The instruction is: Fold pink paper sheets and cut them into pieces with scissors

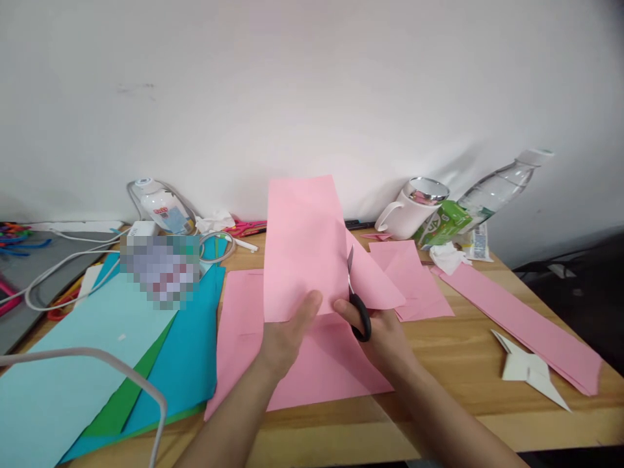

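My left hand grips the lower edge of an upright pink sheet of paper, thumb in front and fingers hidden behind it. In my right hand is a pair of scissors with black handles, its blades pointing up at the sheet's right side. A narrower pink strip leans away to the right of the blades, beside the sheet. Beneath both hands, a larger pink sheet lies flat on the wooden table.
Blue, green and pale paper sheets cover the left side. Rear items include a white bottle, a white mug and a tilted clear bottle. Long pink strips and a folded paper star lie right. A cable arcs across the left foreground.
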The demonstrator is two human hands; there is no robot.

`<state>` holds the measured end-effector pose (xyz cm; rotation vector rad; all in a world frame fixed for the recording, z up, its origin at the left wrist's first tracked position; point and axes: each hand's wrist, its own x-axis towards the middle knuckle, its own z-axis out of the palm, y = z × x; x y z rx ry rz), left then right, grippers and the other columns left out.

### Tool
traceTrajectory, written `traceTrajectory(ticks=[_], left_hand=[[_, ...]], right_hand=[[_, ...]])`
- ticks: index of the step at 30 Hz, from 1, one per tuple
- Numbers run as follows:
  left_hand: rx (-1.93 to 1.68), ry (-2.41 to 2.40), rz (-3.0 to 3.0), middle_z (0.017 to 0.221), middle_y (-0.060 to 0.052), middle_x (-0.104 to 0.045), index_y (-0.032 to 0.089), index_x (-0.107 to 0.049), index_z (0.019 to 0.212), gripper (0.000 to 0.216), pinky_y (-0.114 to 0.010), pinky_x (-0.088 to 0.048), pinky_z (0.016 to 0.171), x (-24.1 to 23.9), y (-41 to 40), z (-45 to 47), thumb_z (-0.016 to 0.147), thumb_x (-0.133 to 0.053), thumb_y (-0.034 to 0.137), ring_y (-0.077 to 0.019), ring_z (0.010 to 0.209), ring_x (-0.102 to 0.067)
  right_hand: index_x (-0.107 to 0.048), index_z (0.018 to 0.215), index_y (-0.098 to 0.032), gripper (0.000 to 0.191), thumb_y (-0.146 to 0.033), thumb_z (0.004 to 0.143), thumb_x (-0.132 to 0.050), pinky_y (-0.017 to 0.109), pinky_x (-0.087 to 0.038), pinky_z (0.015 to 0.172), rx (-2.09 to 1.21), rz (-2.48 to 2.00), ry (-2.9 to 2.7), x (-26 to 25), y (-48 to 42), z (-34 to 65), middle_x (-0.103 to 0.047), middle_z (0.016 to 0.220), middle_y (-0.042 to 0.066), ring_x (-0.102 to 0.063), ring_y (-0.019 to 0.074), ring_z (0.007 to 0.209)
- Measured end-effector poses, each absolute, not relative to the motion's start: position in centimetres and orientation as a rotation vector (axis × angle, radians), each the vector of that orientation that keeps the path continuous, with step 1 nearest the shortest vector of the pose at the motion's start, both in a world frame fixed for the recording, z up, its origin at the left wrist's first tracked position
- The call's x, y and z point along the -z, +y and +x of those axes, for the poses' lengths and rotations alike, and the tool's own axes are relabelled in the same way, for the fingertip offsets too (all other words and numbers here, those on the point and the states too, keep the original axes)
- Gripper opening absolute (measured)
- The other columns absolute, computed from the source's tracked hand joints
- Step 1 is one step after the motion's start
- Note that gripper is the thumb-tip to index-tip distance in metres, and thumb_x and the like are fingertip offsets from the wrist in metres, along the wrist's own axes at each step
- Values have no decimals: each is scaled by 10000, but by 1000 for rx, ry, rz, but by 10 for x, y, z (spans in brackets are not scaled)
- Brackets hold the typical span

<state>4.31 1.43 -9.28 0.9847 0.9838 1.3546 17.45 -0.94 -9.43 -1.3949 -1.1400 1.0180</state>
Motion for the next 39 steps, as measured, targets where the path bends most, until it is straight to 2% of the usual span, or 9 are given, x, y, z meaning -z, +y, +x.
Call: traceTrajectory(ticks=[3,6,11,15,19,24,29,35,39], left_hand=[[-1329,768,841,976,-87,-706,187,-670,951,402,-435,-496,875,81,22,32,661,-682,465,-319,1041,-599],[-1347,590,846,1143,-77,-652,195,-660,1031,464,-406,-479,904,70,31,20,716,-583,527,-311,1146,-528],[-1369,663,868,1022,-74,-700,193,-672,1020,511,-387,-512,849,66,46,2,697,-590,579,-301,1080,-582],[-1341,746,899,931,-69,-722,183,-684,961,462,-372,-537,809,74,53,-9,600,-744,465,-297,992,-632],[-1318,765,836,991,-86,-713,184,-677,972,420,-360,-548,798,79,54,-15,630,-743,418,-287,985,-639],[-1278,864,858,1036,-101,-702,178,-645,1048,432,-363,-553,793,77,53,-14,646,-751,293,-276,977,-645],[-1390,949,907,972,-89,-721,175,-668,977,353,-321,-564,747,79,53,-13,650,-753,276,-250,895,-672],[-1438,930,910,973,-82,-720,173,-654,1034,384,-319,-568,734,75,51,-14,667,-740,245,-238,855,-679],[-1438,961,913,922,-77,-728,171,-650,1047,402,-304,-575,680,72,49,-14,662,-741,241,-232,809,-685]], right_hand=[[-623,807,-191,204,-344,695,-699,304,-471,704,-982,-1426,-1121,95,-8,179,-638,763,8,-582,204,768],[-614,761,-177,193,-322,670,-705,305,-470,672,-1026,-1412,-1106,95,-8,180,-638,744,19,-586,207,750],[-554,672,-193,183,-300,623,-694,285,-442,560,-1065,-1454,-1123,90,-9,175,-562,615,-7,-524,176,622],[-466,593,-210,265,-290,574,-718,257,-392,480,-1157,-1408,-1186,88,-10,172,-430,545,-45,-411,125,524],[-405,560,-218,339,-286,572,-737,246,-354,451,-1232,-1393,-1254,87,-10,171,-378,540,-53,-342,106,501],[-478,629,-215,298,-261,569,-766,248,-382,459,-1316,-1303,-1243,86,-9,171,-434,566,-45,-381,114,516],[-574,747,-188,286,-203,553,-784,228,-402,521,-1402,-1160,-1117,86,-7,176,-509,658,-35,-447,112,595],[-564,622,-161,205,-259,639,-744,207,-316,484,-1556,-1035,-1128,88,-4,183,-464,554,-55,-357,75,518],[-604,628,-155,253,-365,641,-744,239,-396,545,-1530,-1062,-1138,91,-3,186,-542,580,-21,-454,108,557]])
